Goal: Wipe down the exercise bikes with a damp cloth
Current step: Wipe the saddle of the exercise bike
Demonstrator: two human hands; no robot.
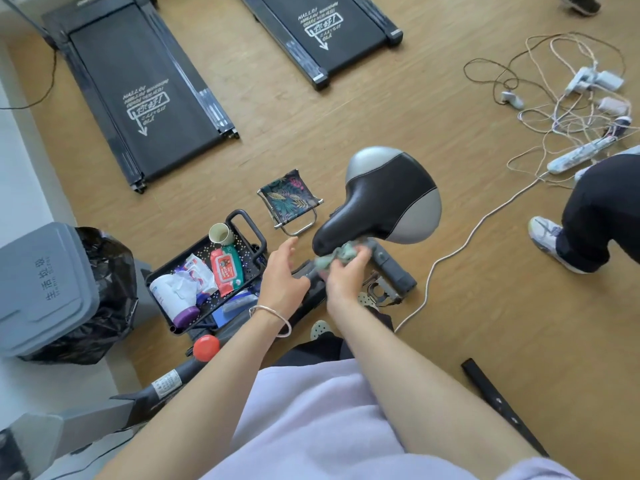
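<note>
- Two treadmills [145, 98] lie flat on the far floor, one at the left and one in the centre; they are no part of this job.
- The grey bin [41, 289] with its black liner stands at the near left.
- The exercise bike's saddle [388, 199] sits mid-scene, black with grey ends; its nose points near and left, toward me, and the seat post [391, 268] runs down beneath it.
- The black tray [247, 223] of wipes, a cup and a bottle lies just left of the saddle.
- My left hand [282, 277] hovers just left of the nose; its fingers are spread and loose, holding nothing.
- My right hand [346, 278] has its fingers curled round the cloth [337, 256], pressing it against the underside of the nose.
- The cloth is greenish and crumpled, wedged where nose meets post.
- I judge I am wiping the saddle's nose; the top and grey rear look yet to do.
- The next move calls for my left hand to steady the saddle; the cloth then sweeps along the black top toward the far end.
</note>
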